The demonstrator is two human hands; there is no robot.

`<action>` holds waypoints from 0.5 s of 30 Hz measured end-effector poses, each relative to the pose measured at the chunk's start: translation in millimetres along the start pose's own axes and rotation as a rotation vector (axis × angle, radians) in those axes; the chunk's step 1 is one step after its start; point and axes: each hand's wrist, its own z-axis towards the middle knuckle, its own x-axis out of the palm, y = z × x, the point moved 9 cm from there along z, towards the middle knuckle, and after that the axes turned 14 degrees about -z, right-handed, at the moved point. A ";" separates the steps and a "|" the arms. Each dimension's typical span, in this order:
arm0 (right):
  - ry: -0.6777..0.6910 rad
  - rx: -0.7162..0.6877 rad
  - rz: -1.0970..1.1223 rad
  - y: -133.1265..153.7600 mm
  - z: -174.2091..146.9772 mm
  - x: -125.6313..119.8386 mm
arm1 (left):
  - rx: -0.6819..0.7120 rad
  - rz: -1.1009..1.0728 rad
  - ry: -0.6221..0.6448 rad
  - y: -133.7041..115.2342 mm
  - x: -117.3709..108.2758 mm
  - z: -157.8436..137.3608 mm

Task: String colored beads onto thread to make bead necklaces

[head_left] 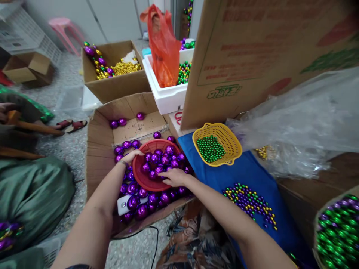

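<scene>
A round red plastic basket [150, 184] sits tilted inside a large cardboard box [97, 149], on top of loose shiny purple balls [141, 212]. More purple balls [165, 160] lie in the basket. My left hand [131, 156] grips the basket's left rim. Over its lower right side, my right hand [175, 177] reaches in with fingers stretched out, the fingertips at the balls. No ball shows clearly held in it. Among the balls at the box's near side is a white object [122, 205], partly covered.
On the blue cloth [207, 175] to the right are a yellow basket [235, 145] of green beads and scattered coloured beads [249, 201]. A tall cardboard panel [224, 63] stands behind it. Red scissors [178, 117] lie near a white foam box [171, 99]. A person's sandalled foot [75, 126] is at left.
</scene>
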 end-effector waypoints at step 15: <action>-0.828 0.057 0.202 -22.1 -170.8 -76.7 | 0.097 -0.307 -0.240 34.1 -24.5 -108.3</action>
